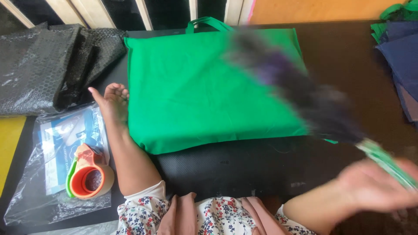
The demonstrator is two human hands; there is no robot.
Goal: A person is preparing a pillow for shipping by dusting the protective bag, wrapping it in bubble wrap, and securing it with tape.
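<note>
A flat green fabric tote bag with looped handles (204, 87) lies on the dark worktop (244, 169), its handles pointing away from the person. The left hand (114, 101) rests at the bag's left edge, palm turned up and fingers curled loosely; its grip is slack and closes on nothing, though the fingertips touch or nearly touch the cloth. The right hand (374, 187), low at the right and blurred by motion, has its grip wrapped around the green handle of a dark, purplish feather duster (300, 91), whose bristle head slants up and to the left over the bag's right half; with this much blur I cannot tell whether the bristles touch the fabric.

Left of the forearm lies a clear plastic bag holding a blue and white printed sheet (61, 152), and on it sits an orange tape dispenser with a roll of tan packing tape (89, 174). Beyond that, at the far left corner, is a heap of black bubble-textured wrapping (48, 65). Folded navy blue cloth pieces (402, 65) are stacked at the right edge, well apart from the bag.
</note>
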